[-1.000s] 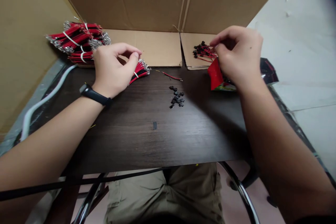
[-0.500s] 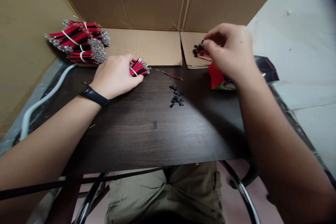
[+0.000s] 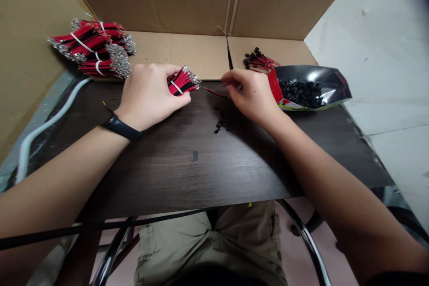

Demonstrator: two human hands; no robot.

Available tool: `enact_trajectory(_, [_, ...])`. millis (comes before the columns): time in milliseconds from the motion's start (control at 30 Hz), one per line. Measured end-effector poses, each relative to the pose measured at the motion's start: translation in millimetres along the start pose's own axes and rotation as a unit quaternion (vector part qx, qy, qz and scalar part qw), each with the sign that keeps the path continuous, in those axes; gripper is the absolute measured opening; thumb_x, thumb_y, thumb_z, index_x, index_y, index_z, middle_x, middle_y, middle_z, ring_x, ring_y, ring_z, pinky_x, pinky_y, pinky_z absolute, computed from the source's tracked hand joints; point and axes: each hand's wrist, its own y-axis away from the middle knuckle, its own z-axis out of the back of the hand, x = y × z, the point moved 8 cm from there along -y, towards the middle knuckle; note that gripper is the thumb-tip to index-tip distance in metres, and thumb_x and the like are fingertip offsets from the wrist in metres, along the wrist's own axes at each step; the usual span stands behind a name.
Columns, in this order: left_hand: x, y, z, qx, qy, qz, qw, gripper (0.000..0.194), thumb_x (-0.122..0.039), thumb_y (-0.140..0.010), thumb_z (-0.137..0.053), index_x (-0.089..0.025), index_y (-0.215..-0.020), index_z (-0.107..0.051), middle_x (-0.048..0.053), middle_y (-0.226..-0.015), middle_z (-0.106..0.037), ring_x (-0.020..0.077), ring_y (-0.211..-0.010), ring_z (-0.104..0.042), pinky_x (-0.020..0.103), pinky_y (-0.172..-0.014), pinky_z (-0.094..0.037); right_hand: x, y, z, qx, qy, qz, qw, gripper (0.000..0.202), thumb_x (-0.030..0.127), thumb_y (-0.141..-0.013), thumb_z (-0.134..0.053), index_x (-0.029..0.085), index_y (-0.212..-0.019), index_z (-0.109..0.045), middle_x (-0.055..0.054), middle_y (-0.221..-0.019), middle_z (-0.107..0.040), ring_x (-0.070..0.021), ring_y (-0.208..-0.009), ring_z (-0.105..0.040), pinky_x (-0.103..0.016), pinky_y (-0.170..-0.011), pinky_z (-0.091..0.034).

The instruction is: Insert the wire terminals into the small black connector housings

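Note:
My left hand (image 3: 147, 91) is closed around a bundle of red and black wires (image 3: 183, 83), tied with a white band. The bundle's silvery crimped ends point right, away from my fingers. My right hand (image 3: 254, 94) is over the table beside a loose red-and-black wire (image 3: 216, 93), thumb and fingers curled but apart, and nothing shows between them. That wire's right end is hidden by my fingertips. Just below lie several small black connector housings (image 3: 220, 125), partly shadowed by this hand.
Tied wire bundles (image 3: 97, 49) are piled on cardboard at the back left. Wires with black connectors (image 3: 259, 59) lie on cardboard (image 3: 295, 49) at the back right. An open box (image 3: 335, 87) of black housings stands at the right. A dark scrap (image 3: 195, 156) lies mid-table.
My right hand has moved left and toward me, from the connector-fitted wires to the loose wire, uncovering the box of housings. My left hand still holds the bundle.

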Motion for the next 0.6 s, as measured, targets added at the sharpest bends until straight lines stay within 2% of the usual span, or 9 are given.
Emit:
enact_trajectory(100, [5.9, -2.8, 1.1, 0.006, -0.175, 0.006, 0.985, 0.025, -0.039, -0.067, -0.088, -0.025, -0.086, -0.081, 0.008, -0.078, -0.072, 0.0399, -0.106, -0.073, 0.051, -0.102, -0.052, -18.4, -1.1, 1.8, 0.016, 0.051, -0.019, 0.998, 0.016, 0.009, -0.089, -0.067, 0.020, -0.088, -0.078, -0.011, -0.099, -0.078, -0.0274, -0.094, -0.068, -0.043, -0.091, -0.052])
enact_trajectory(167, [10.4, -3.6, 3.2, 0.000, -0.219, 0.019, 0.976, 0.029, -0.043, -0.067, -0.088, -0.025, -0.088, -0.081, 0.009, -0.073, -0.068, 0.0405, -0.100, -0.073, 0.052, -0.096, -0.052, -23.6, 0.1, -1.7, 0.034, 0.059, -0.019, 0.997, 0.011, 0.011, -0.088, -0.072, 0.020, -0.084, -0.077, -0.011, -0.097, -0.076, -0.0262, -0.091, -0.066, -0.042, -0.088, -0.052])
enact_trajectory(267, [13.2, -3.4, 4.9, -0.001, -0.237, 0.023, 0.971, 0.033, -0.045, -0.070, -0.087, -0.024, -0.095, -0.080, 0.009, -0.080, -0.071, 0.0411, -0.103, -0.072, 0.051, -0.096, -0.052, -22.2, 2.2, -6.9, 0.050, 0.061, -0.012, 0.997, 0.011, 0.009, -0.088, -0.072, 0.019, -0.084, -0.075, -0.012, -0.099, -0.075, -0.0250, -0.089, -0.066, -0.041, -0.086, -0.052])
enact_trajectory(367, [17.1, -4.2, 7.5, -0.004, -0.239, 0.034, 0.970, 0.032, -0.043, -0.068, -0.088, -0.023, -0.090, -0.078, 0.011, -0.082, -0.072, 0.0434, -0.108, -0.072, 0.053, -0.098, -0.050, -18.1, 2.6, -11.8, 0.063, 0.080, -0.003, 0.995, 0.016, 0.006, -0.089, -0.064, 0.019, -0.081, -0.070, -0.014, -0.101, -0.074, -0.0260, -0.091, -0.066, -0.042, -0.088, -0.054])
enact_trajectory(467, [18.4, -6.4, 7.5, -0.003, -0.222, 0.018, 0.975, 0.029, -0.041, -0.066, -0.089, -0.024, -0.085, -0.075, 0.009, -0.077, -0.070, 0.0423, -0.110, -0.071, 0.054, -0.101, -0.050, -16.4, 2.2, -15.6, 0.067, 0.109, 0.011, 0.992, 0.019, 0.006, -0.091, -0.061, 0.020, -0.079, -0.064, -0.016, -0.101, -0.071, -0.0271, -0.092, -0.065, -0.044, -0.091, -0.054])
enact_trajectory(600, [18.8, -7.3, 6.5, -0.023, -0.218, -0.023, 0.975, 0.025, -0.038, -0.067, -0.087, -0.027, -0.075, -0.066, 0.007, -0.065, -0.062, 0.0398, -0.098, -0.073, 0.051, -0.095, -0.054, -22.0, 2.9, -16.5, 0.065, 0.138, 0.007, 0.988, 0.020, 0.007, -0.087, -0.064, 0.021, -0.073, -0.059, -0.014, -0.094, -0.067, -0.0244, -0.083, -0.060, -0.041, -0.081, -0.052])
